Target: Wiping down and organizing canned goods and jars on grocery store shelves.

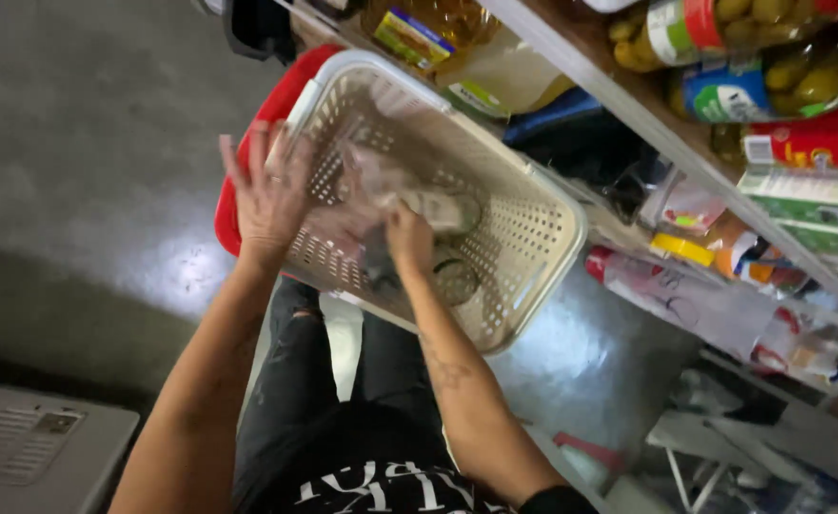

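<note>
We judge the jar (443, 209) fragile and slippery; right hand (409, 238) clamps its 8 o'clock end, left hand (268, 195) fingers spread on the basket (533, 228) rim.

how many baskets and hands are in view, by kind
beige perforated basket: 1
red basket beneath it: 1
left hand, open against the beige basket's rim: 1
right hand, inside the beige basket on a blurred item: 1
Total: 4

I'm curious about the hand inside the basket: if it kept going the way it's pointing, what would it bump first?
Probably the jar lying in the cream basket. The right hand already looks to be touching it, though motion blur makes this unsure.
</note>
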